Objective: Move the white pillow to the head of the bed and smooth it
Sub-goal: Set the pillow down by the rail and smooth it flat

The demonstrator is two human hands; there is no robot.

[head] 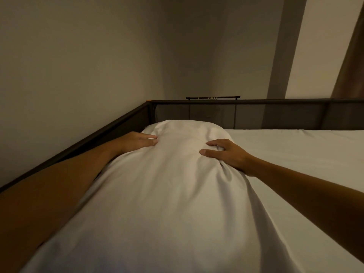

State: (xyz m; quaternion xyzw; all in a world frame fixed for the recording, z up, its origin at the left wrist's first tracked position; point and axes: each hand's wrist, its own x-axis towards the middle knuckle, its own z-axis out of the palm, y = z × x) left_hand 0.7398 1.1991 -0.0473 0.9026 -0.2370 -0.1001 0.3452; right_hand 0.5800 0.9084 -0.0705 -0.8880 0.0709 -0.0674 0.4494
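A long white pillow (pixel 173 174) lies lengthwise on the bed, its far end close to the dark headboard panel (pixel 246 115). My left hand (pixel 137 140) grips its left side near the far end, fingers curled into the cloth. My right hand (pixel 226 154) clutches the right side, and the fabric bunches into folds under its fingers. The near end of the pillow runs out of the bottom of the view. Both forearms reach forward along the pillow's sides.
The white mattress sheet (pixel 305 154) spreads to the right of the pillow. A dark bed rail (pixel 78 144) runs along the left, tight against the wall. A small dark shelf (pixel 212 97) hangs above the headboard. A curtain (pixel 352 56) hangs at the far right.
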